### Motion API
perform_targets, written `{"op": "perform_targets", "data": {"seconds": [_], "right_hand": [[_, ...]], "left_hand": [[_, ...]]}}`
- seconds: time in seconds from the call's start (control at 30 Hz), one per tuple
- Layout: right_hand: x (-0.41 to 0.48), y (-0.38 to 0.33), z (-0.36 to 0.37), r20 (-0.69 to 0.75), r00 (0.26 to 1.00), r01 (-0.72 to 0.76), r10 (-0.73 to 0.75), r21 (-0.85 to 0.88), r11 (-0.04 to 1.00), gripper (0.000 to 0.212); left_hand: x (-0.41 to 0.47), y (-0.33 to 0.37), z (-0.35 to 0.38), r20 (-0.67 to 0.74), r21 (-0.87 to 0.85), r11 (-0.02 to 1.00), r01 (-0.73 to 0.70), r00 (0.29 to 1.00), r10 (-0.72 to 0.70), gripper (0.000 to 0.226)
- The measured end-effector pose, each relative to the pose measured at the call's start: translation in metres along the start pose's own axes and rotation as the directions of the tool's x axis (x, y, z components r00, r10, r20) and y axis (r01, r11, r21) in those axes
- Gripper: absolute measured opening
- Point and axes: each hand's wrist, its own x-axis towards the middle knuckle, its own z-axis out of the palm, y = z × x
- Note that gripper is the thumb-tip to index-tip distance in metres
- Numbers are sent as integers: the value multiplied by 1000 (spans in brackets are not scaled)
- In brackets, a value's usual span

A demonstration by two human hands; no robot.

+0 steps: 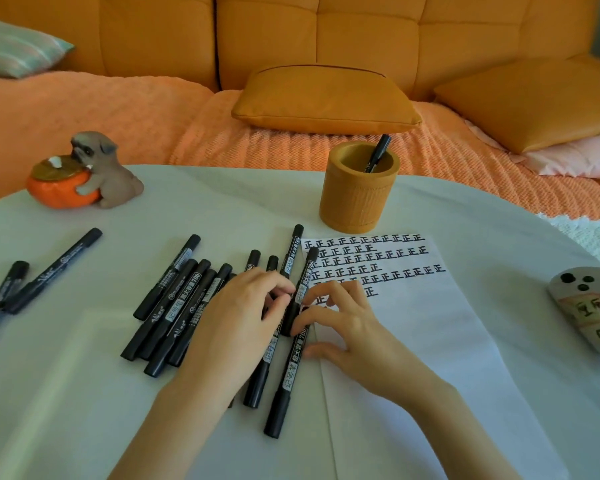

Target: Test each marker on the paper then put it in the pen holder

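Note:
Several black markers (174,306) lie in a loose row on the white table, left of the paper (420,327), which carries rows of black test marks. One long marker (290,372) lies along the paper's left edge. My right hand (350,330) pinches it at mid-length, fingers on top and thumb at its right side. Beside it, my left hand (236,323) rests over the row of markers, and its curled fingertips touch the same marker higher up. The orange pen holder (357,199) stands just beyond the paper with one marker (379,150) upright in it.
More markers (56,268) lie apart at the far left edge. A dog-and-pumpkin figurine (90,174) stands at the back left, and a white painted figure (593,306) lies at the right edge. An orange sofa with cushions (326,98) is behind the table.

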Motion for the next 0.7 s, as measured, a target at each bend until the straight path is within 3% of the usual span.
{"op": "perform_targets", "data": {"seconds": [0.2,0.47,0.57,0.7], "right_hand": [[7,1,-3,39,998,43,-42,-26,999,22],[8,-5,-12,-55,997,62,-58,77,995,15],[5,-7,-19,-152,988,32,-8,157,987,16],[2,-9,-29,-207,962,-101,179,341,935,13]], "left_hand": [[0,-2,-1,10,-11,1000,8,1000,-8,13],[0,-2,-4,4,-87,996,5,1000,-5,13],[-1,3,-8,38,-149,989,14,999,-8,20],[-4,11,-13,148,-210,977,28,989,3,19]]}}
